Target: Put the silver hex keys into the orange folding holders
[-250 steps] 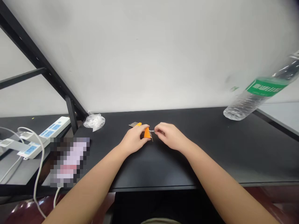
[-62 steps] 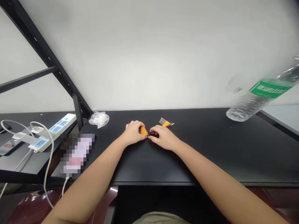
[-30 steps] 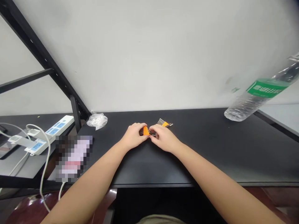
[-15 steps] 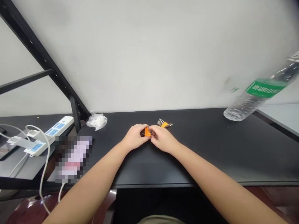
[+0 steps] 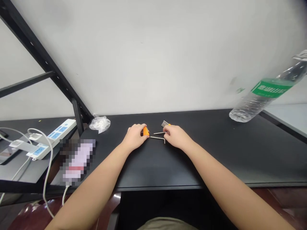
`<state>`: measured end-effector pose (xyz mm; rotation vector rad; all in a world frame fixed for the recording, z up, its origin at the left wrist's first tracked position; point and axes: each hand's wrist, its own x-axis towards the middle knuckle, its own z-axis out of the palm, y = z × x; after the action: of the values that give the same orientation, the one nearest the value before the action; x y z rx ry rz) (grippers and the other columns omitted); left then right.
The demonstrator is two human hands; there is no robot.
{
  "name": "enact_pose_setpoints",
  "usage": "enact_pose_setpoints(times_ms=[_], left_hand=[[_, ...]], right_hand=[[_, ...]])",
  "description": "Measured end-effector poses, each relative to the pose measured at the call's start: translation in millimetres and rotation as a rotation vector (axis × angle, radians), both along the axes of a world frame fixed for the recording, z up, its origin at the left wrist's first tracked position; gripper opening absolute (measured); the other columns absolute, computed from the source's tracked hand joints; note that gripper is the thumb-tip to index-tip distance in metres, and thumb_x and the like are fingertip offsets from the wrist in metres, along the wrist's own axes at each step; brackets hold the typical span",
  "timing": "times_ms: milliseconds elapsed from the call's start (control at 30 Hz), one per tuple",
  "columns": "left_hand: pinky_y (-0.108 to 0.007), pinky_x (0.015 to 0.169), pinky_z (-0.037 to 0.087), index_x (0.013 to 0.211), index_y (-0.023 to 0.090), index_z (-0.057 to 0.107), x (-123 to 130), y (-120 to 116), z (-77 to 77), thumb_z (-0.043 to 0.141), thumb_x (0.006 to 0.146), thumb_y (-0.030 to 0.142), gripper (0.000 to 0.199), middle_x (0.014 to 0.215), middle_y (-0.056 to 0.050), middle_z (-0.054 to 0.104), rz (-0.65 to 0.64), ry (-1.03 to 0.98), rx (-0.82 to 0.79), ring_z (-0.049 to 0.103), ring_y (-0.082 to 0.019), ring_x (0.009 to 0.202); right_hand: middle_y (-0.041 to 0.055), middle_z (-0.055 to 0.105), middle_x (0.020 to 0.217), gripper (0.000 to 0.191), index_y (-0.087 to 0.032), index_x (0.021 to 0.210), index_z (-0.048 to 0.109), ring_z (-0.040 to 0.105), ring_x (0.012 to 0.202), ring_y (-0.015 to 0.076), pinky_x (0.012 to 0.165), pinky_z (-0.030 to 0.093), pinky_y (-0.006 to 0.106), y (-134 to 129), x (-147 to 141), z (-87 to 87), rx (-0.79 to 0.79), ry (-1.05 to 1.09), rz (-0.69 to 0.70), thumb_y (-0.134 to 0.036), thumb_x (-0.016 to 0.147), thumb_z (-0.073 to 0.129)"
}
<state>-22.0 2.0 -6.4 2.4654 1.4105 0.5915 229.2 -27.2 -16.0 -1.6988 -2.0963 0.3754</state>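
The left hand (image 5: 135, 136) pinched an orange holder (image 5: 146, 131) between thumb and fingers, just above or on the black table (image 5: 216, 153); which of the two could not be told. To its right, the right hand (image 5: 177, 136) had thumb and fingertips pressed together on a thin metal rod (image 5: 158, 133) that pointed left, its other end hidden by the fingers. Between the hands, on the near side of that rod, lay an L-shaped key (image 5: 157, 137), its long arm starting just beside the left hand's fingertips and its short arm bent toward the near edge. A second orange holder (image 5: 169, 124), with a row of metal rods (image 5: 164, 123) fanning out to the far left, sat just beyond the right hand, mostly covered by it. A crumpled plastic bag (image 5: 100, 124) lay at the far left, and a clear bottle (image 5: 263, 95) with a green label stood at the far right.
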Motion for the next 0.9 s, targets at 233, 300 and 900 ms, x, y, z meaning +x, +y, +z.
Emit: enact_pose_setpoints(times_ms=[233, 300, 900], left_hand=[[-0.036, 0.086, 0.048, 0.125, 0.030, 0.063, 2, -1, -1.4, 0.073, 0.084, 0.038, 0.043, 0.107, -0.002, 0.070, -0.032, -0.052, -0.019, 0.061, -0.024, 0.101], [-0.036, 0.088, 0.049, 0.127, 0.029, 0.063, 4, -1, -2.6, 0.074, 0.083, 0.038, 0.046, 0.108, -0.002, 0.070, -0.051, -0.065, -0.027, 0.061, -0.025, 0.103], [-0.037, 0.086, 0.048, 0.117, 0.028, 0.064, 11, -6, -0.8, 0.074, 0.084, 0.037, 0.035, 0.099, -0.002, 0.068, -0.075, -0.091, 0.040, 0.060, -0.023, 0.094]], right_hand=[[0.0058, 0.066, 0.091, 0.006, -0.023, 0.090, 0.065, 0.059, 0.077, 0.0188, 0.067, 0.040, 0.030, -5, -1, -2.6, -0.021, -0.074, 0.163, -0.021, 0.085, 0.063], [0.0056, 0.065, 0.087, 0.010, -0.022, 0.088, 0.064, 0.060, 0.078, 0.0191, 0.068, 0.041, 0.030, -6, -2, -2.9, -0.014, -0.087, 0.177, -0.014, 0.083, 0.060], [-0.0014, 0.064, 0.077, 0.021, -0.022, 0.097, 0.063, 0.059, 0.070, 0.0157, 0.069, 0.044, 0.029, -5, -18, 3.9, 0.128, 0.260, 0.093, -0.011, 0.081, 0.055]])
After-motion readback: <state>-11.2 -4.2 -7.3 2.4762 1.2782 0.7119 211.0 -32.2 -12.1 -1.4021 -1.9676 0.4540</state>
